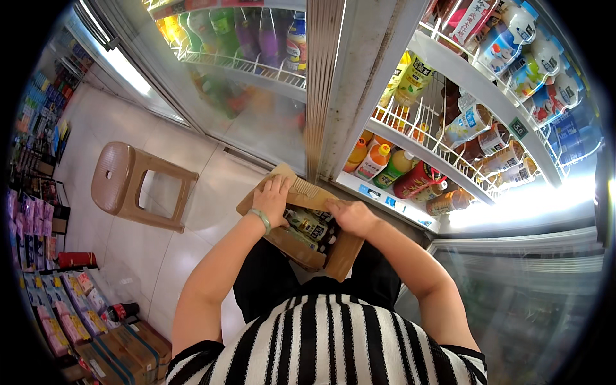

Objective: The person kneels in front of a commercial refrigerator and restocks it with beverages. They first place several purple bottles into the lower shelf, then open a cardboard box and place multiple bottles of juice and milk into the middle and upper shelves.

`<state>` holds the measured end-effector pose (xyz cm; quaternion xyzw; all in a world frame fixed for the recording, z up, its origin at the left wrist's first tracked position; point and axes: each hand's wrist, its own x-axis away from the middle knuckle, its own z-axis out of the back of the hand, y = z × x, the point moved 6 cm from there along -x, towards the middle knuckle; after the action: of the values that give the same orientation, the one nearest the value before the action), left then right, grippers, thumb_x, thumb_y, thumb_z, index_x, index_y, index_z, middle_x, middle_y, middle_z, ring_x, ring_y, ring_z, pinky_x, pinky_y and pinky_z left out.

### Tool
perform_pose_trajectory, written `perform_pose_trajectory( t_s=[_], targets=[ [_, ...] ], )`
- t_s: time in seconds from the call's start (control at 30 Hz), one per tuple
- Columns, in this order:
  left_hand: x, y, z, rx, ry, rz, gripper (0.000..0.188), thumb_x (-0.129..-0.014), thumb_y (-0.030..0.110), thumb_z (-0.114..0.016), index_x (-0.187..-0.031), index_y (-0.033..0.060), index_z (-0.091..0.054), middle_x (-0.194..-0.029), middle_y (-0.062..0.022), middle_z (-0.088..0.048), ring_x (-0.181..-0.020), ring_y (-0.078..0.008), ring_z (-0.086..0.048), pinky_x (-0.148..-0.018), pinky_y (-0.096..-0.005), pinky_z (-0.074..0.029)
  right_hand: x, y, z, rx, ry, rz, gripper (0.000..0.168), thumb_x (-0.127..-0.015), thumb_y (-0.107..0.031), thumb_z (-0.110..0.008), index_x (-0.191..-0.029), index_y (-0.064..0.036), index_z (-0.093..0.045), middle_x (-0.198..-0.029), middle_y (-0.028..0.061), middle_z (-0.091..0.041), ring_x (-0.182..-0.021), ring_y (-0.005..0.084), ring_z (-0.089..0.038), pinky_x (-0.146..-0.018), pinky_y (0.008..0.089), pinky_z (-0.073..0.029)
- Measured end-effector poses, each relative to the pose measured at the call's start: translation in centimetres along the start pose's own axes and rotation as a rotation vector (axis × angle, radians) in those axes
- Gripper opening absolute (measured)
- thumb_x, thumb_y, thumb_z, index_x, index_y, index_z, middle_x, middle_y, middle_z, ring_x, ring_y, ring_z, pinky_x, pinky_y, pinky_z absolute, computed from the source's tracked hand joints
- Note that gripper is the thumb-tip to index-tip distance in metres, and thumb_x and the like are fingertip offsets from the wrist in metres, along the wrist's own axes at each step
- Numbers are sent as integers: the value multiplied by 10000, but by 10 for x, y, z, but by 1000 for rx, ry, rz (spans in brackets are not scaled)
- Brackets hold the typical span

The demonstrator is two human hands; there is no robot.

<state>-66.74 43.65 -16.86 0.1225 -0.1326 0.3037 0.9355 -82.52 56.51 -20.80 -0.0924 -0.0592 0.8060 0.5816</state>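
An opened cardboard box (344, 254) sits low in front of me, between my knees. Several bottles with dark caps and printed labels (310, 226) lie inside it, partly hidden by the flaps. My left hand (272, 198), with a pale green bangle at the wrist, lies over the box's left side; its fingers stretch across the cardboard and the thumb is at the opening. On the other side, my right hand (353, 217) grips the end of the far flap (308, 191) between thumb and curled fingers.
Ahead to the right, a lit drinks fridge (385, 202) holds bottles on wire shelves; its glass door (505, 284) stands open at my right. A closed sliding glass door (260, 120) is at its left. A brown plastic stool (113, 178) and stacked cartons (127, 353) are leftward.
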Motion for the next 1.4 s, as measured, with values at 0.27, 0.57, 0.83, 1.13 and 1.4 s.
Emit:
perform_pose_trajectory(
  t_s=[0.27,0.57,0.83,1.13,1.4],
  targets=[
    [-52,11,29,92,393,-229,801,-618,399,-875,-1250,41,-536,-1105,-134,-579,-1096,-321,-518,-963,-414,-437,4,69,35,-698,-2,-399,374,-849,-57,-560,-1218,-55,-620,-971,233,-679,-904,383,-656,-805,412,-513],
    [-74,37,4,-21,361,-507,156,-792,228,-708,-745,90,-650,-853,-45,-603,-891,-247,-600,-783,-385,-509,126,-10,-22,-1145,1032,-1116,420,-995,-254,-521,-1346,-32,-455,-1279,102,-550,-1149,234,-545,-978,364,-436],
    [-80,38,8,-31,280,-532,191,-802,242,-705,-754,68,-643,-851,-58,-617,-865,-268,-614,-737,-396,-523,118,-151,-163,-2598,-19,-1851,966,-887,-743,-428,-1509,-26,-250,-1483,337,-283,-1345,489,-337,-1132,559,-255],
    [-52,-5,4,9,223,-399,224,-840,250,-684,-763,47,-628,-845,-102,-626,-836,-311,-638,-732,-415,-517,85,-119,-168,-2309,387,-1702,973,-817,-846,-401,-1402,-70,-443,-1297,257,-487,-1144,406,-482,-1021,508,-370],
    [6,-91,-1,254,226,-25,242,-860,200,-655,-748,-8,-604,-780,-196,-614,-780,-396,-613,-707,-455,-501,47,-47,-147,-1815,477,-1603,949,-856,-801,-421,-1426,-42,-432,-1096,211,-554,-956,300,-525,-887,420,-431]
  ],
)
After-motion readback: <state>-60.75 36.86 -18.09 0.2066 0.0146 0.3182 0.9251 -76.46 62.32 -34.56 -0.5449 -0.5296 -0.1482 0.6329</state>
